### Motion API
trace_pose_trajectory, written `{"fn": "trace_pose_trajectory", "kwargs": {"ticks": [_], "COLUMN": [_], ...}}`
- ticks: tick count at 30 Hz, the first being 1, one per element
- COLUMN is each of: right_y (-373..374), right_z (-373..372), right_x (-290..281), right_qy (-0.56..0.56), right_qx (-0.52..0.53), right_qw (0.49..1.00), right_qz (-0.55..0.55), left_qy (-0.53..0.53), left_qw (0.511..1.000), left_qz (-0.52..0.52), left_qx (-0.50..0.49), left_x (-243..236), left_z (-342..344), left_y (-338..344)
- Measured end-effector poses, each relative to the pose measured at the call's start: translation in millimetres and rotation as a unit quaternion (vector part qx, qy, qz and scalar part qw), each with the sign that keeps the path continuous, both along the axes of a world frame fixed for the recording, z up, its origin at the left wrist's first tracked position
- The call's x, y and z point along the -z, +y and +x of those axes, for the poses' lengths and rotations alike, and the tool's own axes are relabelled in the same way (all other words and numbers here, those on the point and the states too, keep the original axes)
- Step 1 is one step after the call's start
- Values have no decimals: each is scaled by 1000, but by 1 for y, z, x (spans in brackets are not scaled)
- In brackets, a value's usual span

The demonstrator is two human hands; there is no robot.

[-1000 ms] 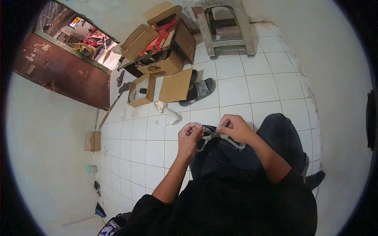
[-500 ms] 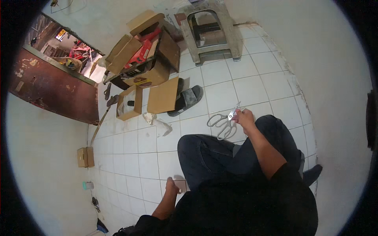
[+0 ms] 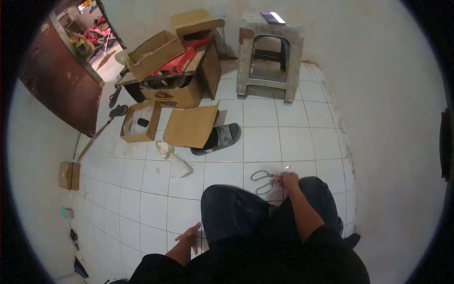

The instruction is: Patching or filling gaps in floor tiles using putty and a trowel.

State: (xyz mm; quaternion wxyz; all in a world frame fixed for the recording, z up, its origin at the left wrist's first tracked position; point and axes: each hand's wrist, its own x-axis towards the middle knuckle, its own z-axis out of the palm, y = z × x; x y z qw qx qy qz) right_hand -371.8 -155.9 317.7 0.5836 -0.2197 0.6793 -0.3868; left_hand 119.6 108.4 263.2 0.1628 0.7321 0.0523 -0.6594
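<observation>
A pair of scissors (image 3: 274, 176) with grey loop handles is in my right hand (image 3: 288, 181), just past my crossed legs. My fingers close round it near the pivot and blades. The handle loops point left, spread apart, and a blade tip shows above my fingers. Beside my left knee, my left hand (image 3: 189, 235) is low over the tiles with its fingers apart and nothing in it.
Ahead lie a cardboard flap (image 3: 191, 128), dark slide sandals (image 3: 229, 136) and a clear plastic piece (image 3: 182, 165). An open box (image 3: 153, 124) stands farther left. Behind are stacked cartons (image 3: 182, 97) and a grey plastic stool (image 3: 268, 84) bearing a phone (image 3: 273, 18).
The view has shifted, bringing the stool's top and phone into sight. My left hand's fingers have spread. My right hand still grips the scissors.
</observation>
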Motion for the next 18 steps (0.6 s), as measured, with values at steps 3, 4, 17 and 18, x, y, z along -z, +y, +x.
{"fn": "trace_pose_trajectory", "kwargs": {"ticks": [3, 4, 17, 18], "right_y": [3, 4, -35, -54], "right_z": [-37, -43, -17, -7], "right_x": [17, 18, -74, -99], "right_qy": [-47, -74, 554, 539], "right_qx": [8, -16, -225, -216], "right_qw": [999, 996, 793, 804], "right_qz": [21, 39, -116, -127], "left_qy": [216, 219, 129, 118], "left_qw": [973, 972, 984, 984], "left_qz": [-85, -87, 71, 84], "left_qx": [-6, -12, 98, 106], "left_x": [14, 13, 46, 44], "left_z": [1, -1, -1, 11], "left_y": [2, -7, 34, 62]}}
